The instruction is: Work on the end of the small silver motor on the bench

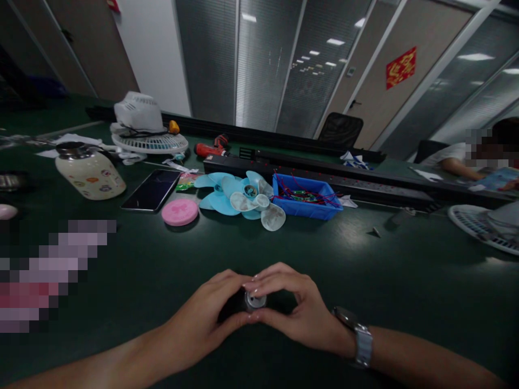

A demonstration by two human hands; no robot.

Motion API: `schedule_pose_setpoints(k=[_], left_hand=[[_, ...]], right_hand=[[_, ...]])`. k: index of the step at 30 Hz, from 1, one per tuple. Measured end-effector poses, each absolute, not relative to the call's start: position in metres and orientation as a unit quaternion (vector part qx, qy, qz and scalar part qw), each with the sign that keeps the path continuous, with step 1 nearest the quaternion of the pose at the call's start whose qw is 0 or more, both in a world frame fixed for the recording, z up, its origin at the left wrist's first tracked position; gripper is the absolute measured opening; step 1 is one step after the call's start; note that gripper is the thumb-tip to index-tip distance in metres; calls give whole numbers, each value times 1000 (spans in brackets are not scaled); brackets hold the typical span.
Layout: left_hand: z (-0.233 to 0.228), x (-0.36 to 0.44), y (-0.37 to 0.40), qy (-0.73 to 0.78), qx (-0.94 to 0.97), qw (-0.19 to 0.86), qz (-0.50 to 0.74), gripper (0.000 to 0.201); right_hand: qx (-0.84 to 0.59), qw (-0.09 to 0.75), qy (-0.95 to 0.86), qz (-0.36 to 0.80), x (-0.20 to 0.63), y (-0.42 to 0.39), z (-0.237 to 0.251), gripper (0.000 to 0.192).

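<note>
A dark green table [389, 302] bears a scattered array: at left, a cream flask [91, 181], a dark-screened phone [150, 190] and a pink disc [180, 212]; at centre, fan blades [223, 204], bunched and overlapping beside a blue bin [310, 209]. A white fan [140, 113], a red drill [208, 150] and long black rails [259, 168] line the far side, while a second fan [500, 221] lies flat at right, partly cropped.

Head view: toward the near edge of the counter [397, 286], I hold a small round metal part [256, 301] between the fingertips of my left hand [205, 308] and right hand [311, 310]. Nearer the far edge, from left to right, I observe a cream jug [91, 175], a dark phone [151, 190], a pink disc [179, 212], overlapping fan blades [243, 202] and a blue bin [308, 209] containing wires [298, 193].
</note>
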State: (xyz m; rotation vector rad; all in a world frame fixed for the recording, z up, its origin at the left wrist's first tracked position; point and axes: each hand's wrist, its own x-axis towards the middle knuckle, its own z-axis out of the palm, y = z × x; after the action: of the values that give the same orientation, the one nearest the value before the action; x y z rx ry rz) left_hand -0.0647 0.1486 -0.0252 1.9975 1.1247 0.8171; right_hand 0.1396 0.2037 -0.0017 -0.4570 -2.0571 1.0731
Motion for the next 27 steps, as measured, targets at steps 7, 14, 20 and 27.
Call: schedule_pose_setpoints(k=[7, 14, 20, 27], left_hand=[[-25, -63, 149, 442, 766, 350, 307, 26], [-23, -63, 152, 444, 767, 351, 303, 27], [-24, -64, 150, 442, 766, 347, 312, 26], [-22, -63, 150, 422, 776, 345, 318, 27]], right_hand=[[-194, 434, -795, 377, 141, 204, -5, 30], [-196, 449, -788, 373, 142, 202, -10, 33], [-186, 431, -807, 358, 143, 202, -9, 30], [-163, 405, -822, 366, 143, 201, -8, 35]])
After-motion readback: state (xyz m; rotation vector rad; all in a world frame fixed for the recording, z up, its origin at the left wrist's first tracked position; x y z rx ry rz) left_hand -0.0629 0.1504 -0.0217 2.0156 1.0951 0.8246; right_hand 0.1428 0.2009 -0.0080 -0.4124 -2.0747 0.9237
